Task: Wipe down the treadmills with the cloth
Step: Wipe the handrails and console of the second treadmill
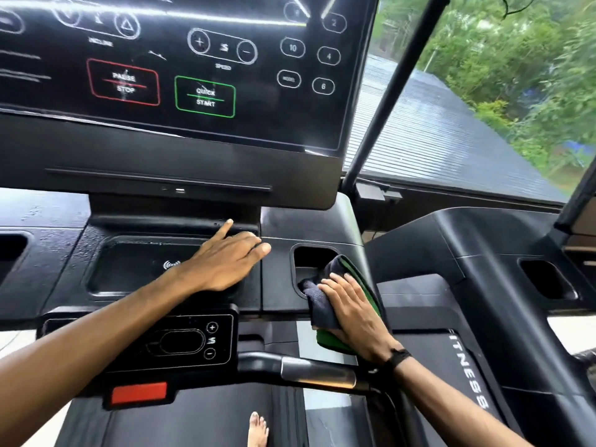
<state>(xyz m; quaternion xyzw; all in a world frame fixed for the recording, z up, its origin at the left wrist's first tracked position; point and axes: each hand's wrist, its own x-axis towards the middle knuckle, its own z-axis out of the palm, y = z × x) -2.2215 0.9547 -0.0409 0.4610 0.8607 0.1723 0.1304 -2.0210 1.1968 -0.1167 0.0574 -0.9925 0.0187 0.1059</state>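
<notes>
**Two hands on the treadmill console, cloth at the cup-holder rim**

Two bare hands work the black treadmill (309, 221) console. Right hand (351, 314) lies flat on the cloth (322, 304), fingers straight and slightly spread, pressing it down over the near-right rim of the cup holder (314, 256). Cloth is dark on top with a green layer showing along its right and lower edges; its upper corner dips into the cup-holder opening, its lower end hangs past the console's front edge. Black band on the right wrist.

Left hand (225, 262) rests palm-down on the console's centre tray (135, 269), fingers extended and loosely spread, index finger pointing up toward the ledge under the touchscreen (180, 69). It holds nothing.

Open room: bare console strip between the two hands; cup-holder far side uncovered. Handlebar (316, 372) runs just below the right hand, close to the cloth's lower edge. Red stop tab (138, 393) sits lower left. A bare foot (258, 429) stands on the belt. A second treadmill (483, 285) stands just to the right.
</notes>
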